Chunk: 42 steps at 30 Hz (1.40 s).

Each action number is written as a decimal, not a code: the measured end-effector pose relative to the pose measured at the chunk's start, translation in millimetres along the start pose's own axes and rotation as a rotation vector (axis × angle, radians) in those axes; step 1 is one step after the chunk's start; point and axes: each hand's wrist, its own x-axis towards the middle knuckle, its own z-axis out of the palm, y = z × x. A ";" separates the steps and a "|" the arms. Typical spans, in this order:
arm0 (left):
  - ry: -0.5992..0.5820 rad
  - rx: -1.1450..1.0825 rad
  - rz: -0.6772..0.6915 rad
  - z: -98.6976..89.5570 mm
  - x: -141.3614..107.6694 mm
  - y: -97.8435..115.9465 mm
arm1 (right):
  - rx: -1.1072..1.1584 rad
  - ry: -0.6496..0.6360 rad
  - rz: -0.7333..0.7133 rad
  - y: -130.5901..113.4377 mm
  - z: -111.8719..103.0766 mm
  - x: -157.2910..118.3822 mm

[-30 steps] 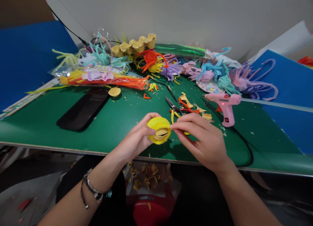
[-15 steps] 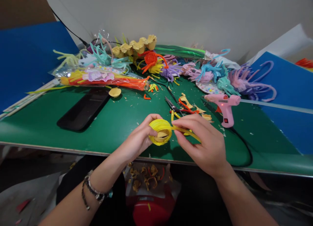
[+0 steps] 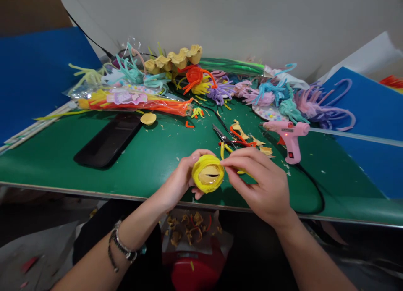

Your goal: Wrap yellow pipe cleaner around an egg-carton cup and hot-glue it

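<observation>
A round yellow piece (image 3: 208, 174), wrapped in fuzzy yellow pipe cleaner, faces up with a tan centre that has a dark slit. It sits above the green table's front edge in my left hand (image 3: 189, 169), whose fingers wrap round its left side and underneath. My right hand (image 3: 256, 179) pinches the yellow pipe cleaner at the right rim of the piece; most of the strand is hidden by the fingers. Just beyond the hands lie scissors (image 3: 224, 138) and yellow-handled pliers (image 3: 222, 150).
A pink glue gun (image 3: 292, 142) with a red light lies at the right, its cable curving forward. A black phone (image 3: 108, 142) is at the left. Bundled pipe cleaners (image 3: 135, 102) and an egg carton (image 3: 179, 58) line the back. Blue panels (image 3: 362, 131) flank the table.
The yellow piece has turned so its tan centre shows more fully. My left thumb has moved off the centre, and my right fingers have closed in at the rim, with less strand showing.
</observation>
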 end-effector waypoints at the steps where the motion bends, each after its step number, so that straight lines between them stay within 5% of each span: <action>1: -0.007 0.024 -0.010 -0.1 -0.3 0.1 | 0.005 -0.006 0.000 0.6 -0.7 -0.1; 12: -0.212 0.001 -0.111 -5.3 -2.5 -1.7 | 0.048 -0.083 -0.039 3.6 -3.8 -3.0; 23: -0.154 0.139 -0.147 1.4 -5.5 4.6 | 0.071 -0.116 -0.066 0.1 -2.1 -1.8; 42: -0.095 -0.038 -0.142 -0.9 -2.6 0.1 | 0.024 -0.086 0.022 3.4 -2.0 -4.6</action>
